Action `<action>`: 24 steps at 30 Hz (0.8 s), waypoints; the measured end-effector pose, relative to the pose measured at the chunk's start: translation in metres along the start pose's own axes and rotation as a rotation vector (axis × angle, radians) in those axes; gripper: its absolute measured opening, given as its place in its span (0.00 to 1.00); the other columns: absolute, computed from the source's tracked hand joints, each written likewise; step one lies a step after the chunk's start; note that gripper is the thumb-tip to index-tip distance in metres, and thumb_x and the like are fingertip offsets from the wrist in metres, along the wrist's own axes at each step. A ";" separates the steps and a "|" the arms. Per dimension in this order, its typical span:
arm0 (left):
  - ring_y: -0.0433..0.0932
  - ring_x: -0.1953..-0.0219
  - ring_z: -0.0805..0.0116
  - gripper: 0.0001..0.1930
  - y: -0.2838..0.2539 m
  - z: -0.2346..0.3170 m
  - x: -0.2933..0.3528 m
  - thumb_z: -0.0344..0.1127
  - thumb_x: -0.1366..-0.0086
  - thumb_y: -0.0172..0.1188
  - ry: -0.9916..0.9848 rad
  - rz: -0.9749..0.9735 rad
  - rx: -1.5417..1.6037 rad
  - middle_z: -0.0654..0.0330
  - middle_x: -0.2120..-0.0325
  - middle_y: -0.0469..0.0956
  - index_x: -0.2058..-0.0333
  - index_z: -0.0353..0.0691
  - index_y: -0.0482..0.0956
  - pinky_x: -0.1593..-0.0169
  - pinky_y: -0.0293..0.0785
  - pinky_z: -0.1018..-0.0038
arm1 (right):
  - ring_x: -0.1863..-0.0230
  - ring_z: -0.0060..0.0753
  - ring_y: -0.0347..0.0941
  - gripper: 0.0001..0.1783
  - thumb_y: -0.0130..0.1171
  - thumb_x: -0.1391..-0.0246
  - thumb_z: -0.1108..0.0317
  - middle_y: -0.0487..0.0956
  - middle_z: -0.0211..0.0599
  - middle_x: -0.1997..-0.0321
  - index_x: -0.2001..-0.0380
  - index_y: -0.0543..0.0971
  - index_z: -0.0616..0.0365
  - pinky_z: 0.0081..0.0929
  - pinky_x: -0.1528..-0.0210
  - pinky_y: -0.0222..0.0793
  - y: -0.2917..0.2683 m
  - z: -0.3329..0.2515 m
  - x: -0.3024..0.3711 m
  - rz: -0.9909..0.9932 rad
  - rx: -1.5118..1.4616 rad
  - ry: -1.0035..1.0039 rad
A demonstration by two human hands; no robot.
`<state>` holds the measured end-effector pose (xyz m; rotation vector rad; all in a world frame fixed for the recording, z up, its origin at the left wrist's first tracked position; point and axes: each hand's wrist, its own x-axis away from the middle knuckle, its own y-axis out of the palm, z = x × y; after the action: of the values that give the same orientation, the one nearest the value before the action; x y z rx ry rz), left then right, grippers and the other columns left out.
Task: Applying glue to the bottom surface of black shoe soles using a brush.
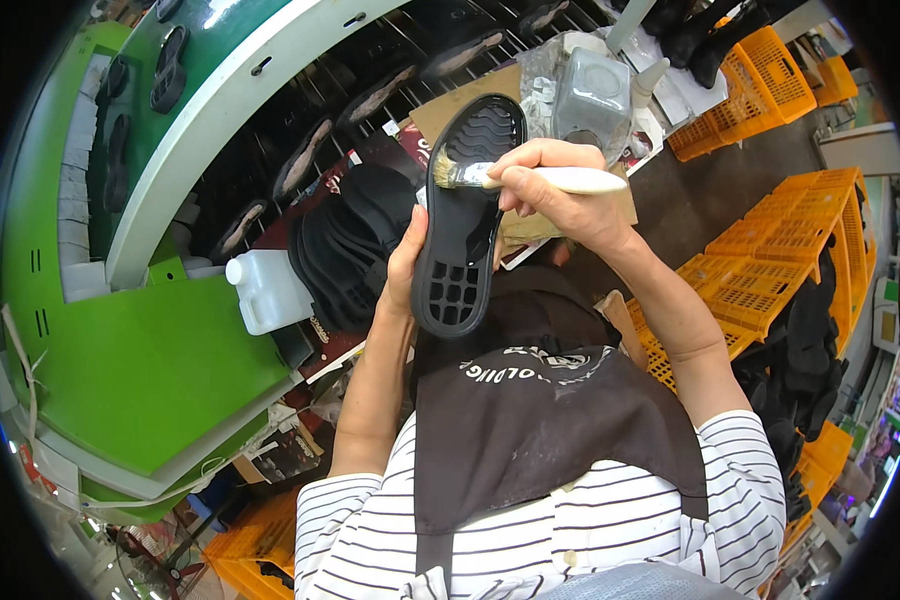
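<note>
Sole (453,232), black and tilted, sits in your left hand just above the top of your apron (560,430), its gridded end toward you and its ribbed end away. Farthest to the left of it spreads a green panel (180,370). Nearer, also on its left, you have a white jug (270,290), then a stack (345,240) of black soles leaning together between jug and sole. Your left hand (405,262) is closed round the sole's middle, thumb along the left edge, a fingertip showing at the right edge. Against the sole's left rim, just below the ribs, lie the bristles of your brush (470,175). Its pale handle points away to the sole's right, where your right hand (562,195) pinches it firmly between thumb and fingers. Right of the sole's ribbed end is a clear container (592,95); well apart, farthest right, stand orange crates (760,255).
</note>
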<state>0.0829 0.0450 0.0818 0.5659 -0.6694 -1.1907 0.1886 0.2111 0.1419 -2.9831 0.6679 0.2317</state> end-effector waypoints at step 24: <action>0.79 0.57 0.59 0.30 -0.038 0.009 -0.018 0.54 0.29 0.33 0.108 -0.054 0.393 0.49 0.56 0.77 0.48 0.32 0.69 0.51 0.76 0.66 | 0.75 0.17 0.74 0.07 0.60 0.46 0.71 0.79 0.33 0.76 0.68 0.80 0.65 0.16 0.73 0.69 0.036 -0.001 0.009 -0.181 -0.077 0.087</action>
<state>0.0477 0.0513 0.0582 0.9760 -0.8047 -1.0746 0.1814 0.1742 0.1394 -3.1187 0.4010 0.1187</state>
